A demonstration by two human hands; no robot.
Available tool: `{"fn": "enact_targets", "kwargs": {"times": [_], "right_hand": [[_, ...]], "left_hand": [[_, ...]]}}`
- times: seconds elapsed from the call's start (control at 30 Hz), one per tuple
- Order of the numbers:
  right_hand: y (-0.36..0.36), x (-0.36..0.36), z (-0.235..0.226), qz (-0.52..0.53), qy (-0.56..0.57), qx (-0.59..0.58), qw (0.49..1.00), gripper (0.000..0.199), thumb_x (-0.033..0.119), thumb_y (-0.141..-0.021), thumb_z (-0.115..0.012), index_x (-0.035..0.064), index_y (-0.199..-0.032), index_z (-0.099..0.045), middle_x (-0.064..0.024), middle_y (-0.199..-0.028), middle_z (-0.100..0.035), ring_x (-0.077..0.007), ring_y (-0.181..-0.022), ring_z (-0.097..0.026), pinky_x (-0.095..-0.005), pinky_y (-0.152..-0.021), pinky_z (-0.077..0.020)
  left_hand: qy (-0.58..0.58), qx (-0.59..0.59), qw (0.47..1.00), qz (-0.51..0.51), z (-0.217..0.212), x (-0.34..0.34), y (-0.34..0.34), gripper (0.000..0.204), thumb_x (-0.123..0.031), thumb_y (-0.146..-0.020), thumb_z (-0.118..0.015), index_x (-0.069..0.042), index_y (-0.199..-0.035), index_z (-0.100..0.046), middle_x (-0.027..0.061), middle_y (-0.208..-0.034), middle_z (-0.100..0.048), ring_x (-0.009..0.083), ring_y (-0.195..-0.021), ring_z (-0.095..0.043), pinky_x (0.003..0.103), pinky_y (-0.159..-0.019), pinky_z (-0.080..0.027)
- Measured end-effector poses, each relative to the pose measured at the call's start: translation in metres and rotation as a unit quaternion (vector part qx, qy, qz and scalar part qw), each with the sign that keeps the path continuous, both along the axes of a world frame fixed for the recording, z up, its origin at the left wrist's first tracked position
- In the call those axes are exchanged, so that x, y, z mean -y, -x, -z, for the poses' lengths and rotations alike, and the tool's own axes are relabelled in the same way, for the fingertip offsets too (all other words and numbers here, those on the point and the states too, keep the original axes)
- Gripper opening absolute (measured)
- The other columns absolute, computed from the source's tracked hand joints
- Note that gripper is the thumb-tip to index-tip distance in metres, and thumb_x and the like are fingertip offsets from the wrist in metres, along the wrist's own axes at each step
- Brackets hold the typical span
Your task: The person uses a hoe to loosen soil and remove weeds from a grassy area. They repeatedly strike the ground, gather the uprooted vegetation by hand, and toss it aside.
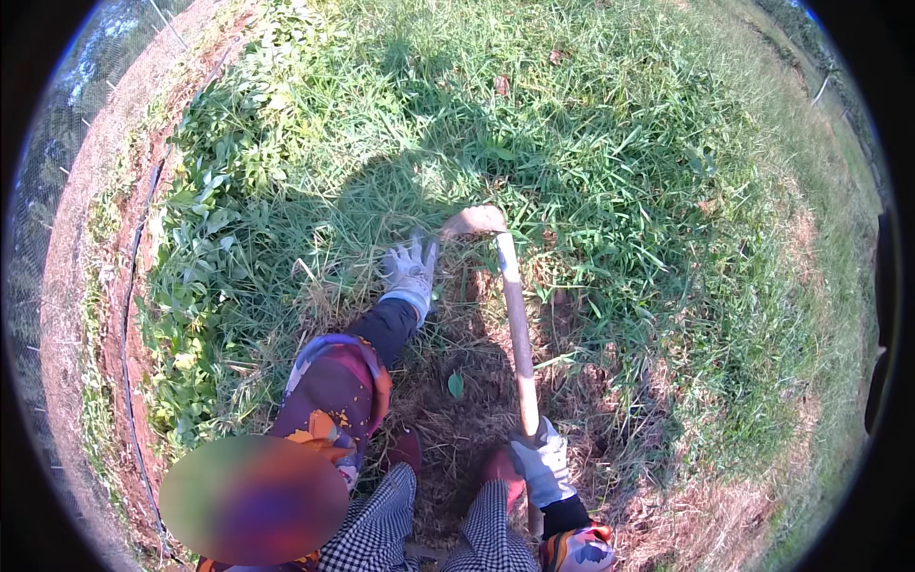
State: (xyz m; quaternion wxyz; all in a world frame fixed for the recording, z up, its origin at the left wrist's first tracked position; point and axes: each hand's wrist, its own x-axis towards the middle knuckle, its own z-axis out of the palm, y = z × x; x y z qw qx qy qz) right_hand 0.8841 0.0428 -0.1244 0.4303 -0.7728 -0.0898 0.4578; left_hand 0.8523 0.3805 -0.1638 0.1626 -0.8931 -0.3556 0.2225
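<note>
My right hand (543, 462), in a pale work glove, grips the lower end of a long wooden hoe handle (518, 329). The hoe's metal blade (474, 221) rests in the grass at the handle's far end. My left hand (410, 272), also gloved, reaches forward with fingers spread into the grass and dry stems just left of the blade, and I cannot see anything held in it. Both sleeves are dark with orange and purple pattern. My checked trouser legs (381, 529) and reddish shoes (502, 474) show at the bottom.
Tall green grass (572, 124) covers the ground ahead and to the right. Bare dug soil with dry straw (457, 410) lies between my feet and the blade. A thin black hose (129, 315) runs along a reddish earth strip at left. Leafy weeds (205, 229) grow beside it.
</note>
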Motion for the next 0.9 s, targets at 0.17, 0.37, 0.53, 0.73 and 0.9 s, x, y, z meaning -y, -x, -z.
{"fn": "enact_targets", "kwargs": {"times": [0.17, 0.37, 0.53, 0.73, 0.9], "right_hand": [[-0.008, 0.004, -0.017, -0.026, -0.001, 0.073, 0.997, 0.027, 0.016, -0.069, -0.066, 0.0054, -0.089, -0.051, -0.0039, -0.058, -0.054, -0.0117, -0.047, -0.051, -0.0265, -0.044, -0.0425], [-0.021, -0.026, 0.009, -0.07, 0.003, 0.188, 0.98, 0.025, 0.021, -0.068, -0.063, 0.0056, -0.08, -0.047, -0.0151, -0.06, -0.056, -0.0327, -0.057, -0.057, -0.0383, -0.051, -0.0446], [-0.012, -0.001, 0.007, -0.157, 0.076, 0.222, 0.959, 0.023, 0.022, -0.068, -0.064, 0.0072, -0.079, -0.049, -0.0135, -0.06, -0.056, -0.0303, -0.055, -0.057, -0.0371, -0.05, -0.0452], [0.017, 0.042, 0.025, -0.07, 0.073, 0.198, 0.975, 0.023, 0.019, -0.068, -0.065, 0.0055, -0.082, -0.052, -0.0057, -0.057, -0.055, -0.0167, -0.047, -0.053, -0.0294, -0.045, -0.0426], [-0.014, -0.011, 0.016, -0.047, 0.011, 0.205, 0.978, 0.028, 0.019, -0.066, -0.065, 0.0027, -0.083, -0.05, -0.0138, -0.059, -0.056, -0.0312, -0.052, -0.055, -0.0347, -0.049, -0.0448]], "left_hand": [[0.117, -0.111, 0.978, -0.129, 0.024, -0.025, -0.005, 0.101, -0.058, -0.063, -0.064, -0.006, -0.135, -0.016, 0.0202, -0.121, -0.046, 0.0312, -0.093, -0.057, 0.041, -0.075, -0.045], [0.199, -0.052, 0.976, -0.07, -0.001, -0.013, -0.005, 0.03, -0.026, -0.077, -0.048, -0.007, -0.095, -0.064, 0.012, -0.099, -0.062, 0.0298, -0.092, -0.06, 0.046, -0.071, -0.047], [0.191, -0.1, 0.975, -0.052, -0.03, -0.003, 0.005, 0.027, -0.022, -0.079, -0.046, -0.01, -0.096, -0.064, 0.0097, -0.1, -0.062, 0.0272, -0.092, -0.06, 0.046, -0.069, -0.048], [0.199, -0.085, 0.975, -0.041, -0.021, 0.016, 0.004, 0.028, -0.02, -0.08, -0.044, -0.011, -0.099, -0.062, 0.0097, -0.101, -0.062, 0.0262, -0.092, -0.06, 0.045, -0.071, -0.047], [0.229, -0.084, 0.965, -0.1, -0.014, 0.002, 0.013, 0.031, -0.022, -0.08, -0.044, -0.008, -0.101, -0.061, 0.0125, -0.102, -0.061, 0.0293, -0.094, -0.059, 0.044, -0.074, -0.047]]}}
